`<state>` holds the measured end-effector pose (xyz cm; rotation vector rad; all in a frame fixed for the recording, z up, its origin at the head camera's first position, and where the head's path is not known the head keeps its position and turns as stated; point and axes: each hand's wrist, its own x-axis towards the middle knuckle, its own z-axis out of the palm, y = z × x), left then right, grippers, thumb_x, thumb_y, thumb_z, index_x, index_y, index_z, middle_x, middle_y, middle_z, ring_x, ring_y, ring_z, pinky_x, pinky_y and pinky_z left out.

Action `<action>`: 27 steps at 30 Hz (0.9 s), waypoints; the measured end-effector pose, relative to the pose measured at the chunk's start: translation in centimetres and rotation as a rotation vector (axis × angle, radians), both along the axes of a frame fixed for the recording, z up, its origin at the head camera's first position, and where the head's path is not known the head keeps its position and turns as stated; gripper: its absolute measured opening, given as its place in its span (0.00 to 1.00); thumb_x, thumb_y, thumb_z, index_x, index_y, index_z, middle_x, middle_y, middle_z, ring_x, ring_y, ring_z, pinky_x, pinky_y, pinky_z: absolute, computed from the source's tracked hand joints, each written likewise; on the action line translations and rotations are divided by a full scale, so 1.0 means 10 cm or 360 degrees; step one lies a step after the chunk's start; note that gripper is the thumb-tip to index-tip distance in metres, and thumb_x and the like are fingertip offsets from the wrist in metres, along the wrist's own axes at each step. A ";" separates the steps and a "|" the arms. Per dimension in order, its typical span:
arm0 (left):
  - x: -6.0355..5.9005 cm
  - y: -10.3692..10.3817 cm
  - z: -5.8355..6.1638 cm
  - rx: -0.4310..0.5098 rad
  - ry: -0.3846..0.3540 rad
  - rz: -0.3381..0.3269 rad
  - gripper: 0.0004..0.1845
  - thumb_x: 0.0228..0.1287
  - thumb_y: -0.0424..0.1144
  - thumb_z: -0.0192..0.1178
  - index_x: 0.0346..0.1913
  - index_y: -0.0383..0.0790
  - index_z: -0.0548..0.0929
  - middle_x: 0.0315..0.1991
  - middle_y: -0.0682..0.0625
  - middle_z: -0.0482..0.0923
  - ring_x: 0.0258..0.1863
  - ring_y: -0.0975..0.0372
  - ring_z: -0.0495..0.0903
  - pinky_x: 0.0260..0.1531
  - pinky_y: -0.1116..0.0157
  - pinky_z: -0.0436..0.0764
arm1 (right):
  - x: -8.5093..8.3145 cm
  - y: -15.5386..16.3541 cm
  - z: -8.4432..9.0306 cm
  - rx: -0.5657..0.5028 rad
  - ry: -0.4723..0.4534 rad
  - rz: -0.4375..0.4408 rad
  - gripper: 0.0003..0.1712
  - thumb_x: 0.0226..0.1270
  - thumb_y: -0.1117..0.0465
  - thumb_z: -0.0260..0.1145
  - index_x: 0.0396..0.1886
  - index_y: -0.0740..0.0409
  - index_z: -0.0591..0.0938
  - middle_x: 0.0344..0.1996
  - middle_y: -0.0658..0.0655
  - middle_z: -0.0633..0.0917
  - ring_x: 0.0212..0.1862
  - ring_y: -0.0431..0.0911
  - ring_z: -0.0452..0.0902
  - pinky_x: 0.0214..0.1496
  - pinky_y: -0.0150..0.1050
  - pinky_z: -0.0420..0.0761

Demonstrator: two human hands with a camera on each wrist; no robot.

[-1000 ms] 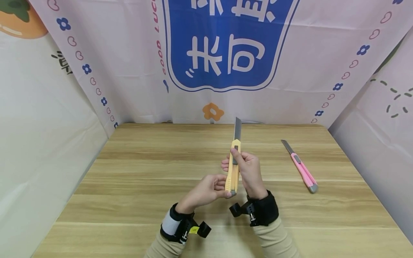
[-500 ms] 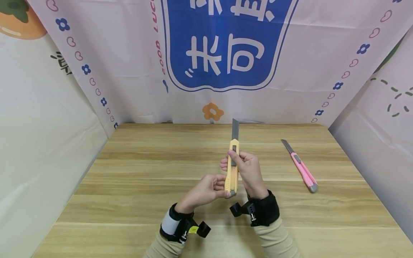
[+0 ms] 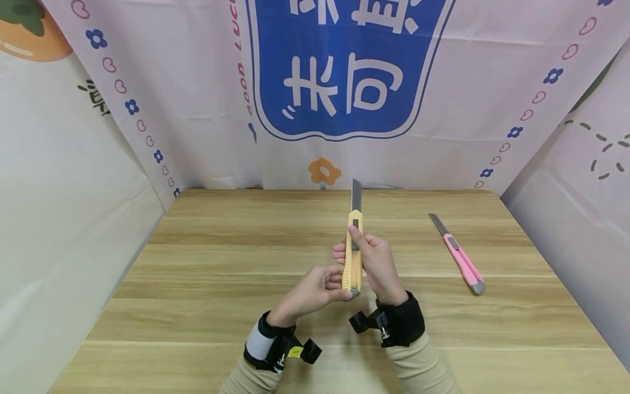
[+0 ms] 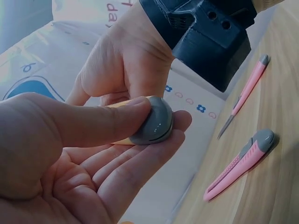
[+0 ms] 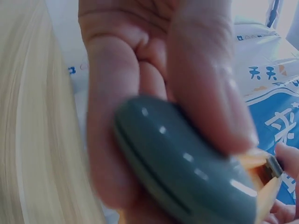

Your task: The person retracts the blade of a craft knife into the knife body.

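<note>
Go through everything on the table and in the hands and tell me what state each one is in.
Yellow utility knife: blade extended, held upright off the table.
Pink utility knife: blade out, lying flat on the table, untouched.
Left hand: pinches the yellow knife's grey end cap.
Right hand: grips the yellow knife's body, thumb on the slider.

I see a yellow knife [image 3: 354,257] with a grey end cap, and a pink knife [image 3: 462,262] capped grey too. The bench [image 3: 221,273] is pale wood grain; the backdrop [image 3: 443,109] is pink-white with blue flowers.
</note>
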<state>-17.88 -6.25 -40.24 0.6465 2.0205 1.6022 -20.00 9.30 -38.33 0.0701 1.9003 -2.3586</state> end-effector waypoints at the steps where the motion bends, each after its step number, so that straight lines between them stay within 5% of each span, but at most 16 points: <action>1: 0.00 0.00 0.00 0.0000 0.0008 0.0005 0.22 0.62 0.25 0.59 0.59 0.21 0.72 0.51 0.27 0.80 0.52 0.44 0.83 0.48 0.69 0.87 | 0.00 -0.01 0.00 0.0003 -0.0015 0.0002 0.25 0.69 0.45 0.60 0.37 0.66 0.81 0.22 0.47 0.89 0.29 0.40 0.87 0.39 0.36 0.90; 11: 0.00 -0.01 0.01 -0.0015 0.0031 -0.0003 0.21 0.62 0.25 0.60 0.58 0.21 0.72 0.50 0.28 0.81 0.52 0.44 0.83 0.47 0.70 0.87 | 0.00 -0.04 -0.02 0.0032 -0.0006 -0.0034 0.26 0.71 0.44 0.57 0.35 0.65 0.80 0.20 0.47 0.88 0.28 0.41 0.87 0.38 0.37 0.90; 19: 0.00 -0.02 0.02 0.0008 0.0017 -0.0082 0.20 0.63 0.27 0.60 0.57 0.23 0.73 0.50 0.29 0.81 0.51 0.47 0.84 0.47 0.72 0.86 | 0.02 0.01 0.00 0.0029 0.0071 0.0067 0.30 0.74 0.48 0.55 0.40 0.78 0.76 0.20 0.46 0.88 0.27 0.40 0.87 0.35 0.36 0.90; 27: 0.00 -0.02 0.02 -0.0006 0.0018 -0.0094 0.20 0.62 0.27 0.60 0.56 0.23 0.74 0.48 0.29 0.82 0.49 0.49 0.85 0.45 0.73 0.86 | 0.01 0.03 -0.02 0.0044 0.0083 0.0099 0.30 0.73 0.48 0.56 0.41 0.78 0.77 0.22 0.47 0.89 0.29 0.41 0.88 0.36 0.37 0.90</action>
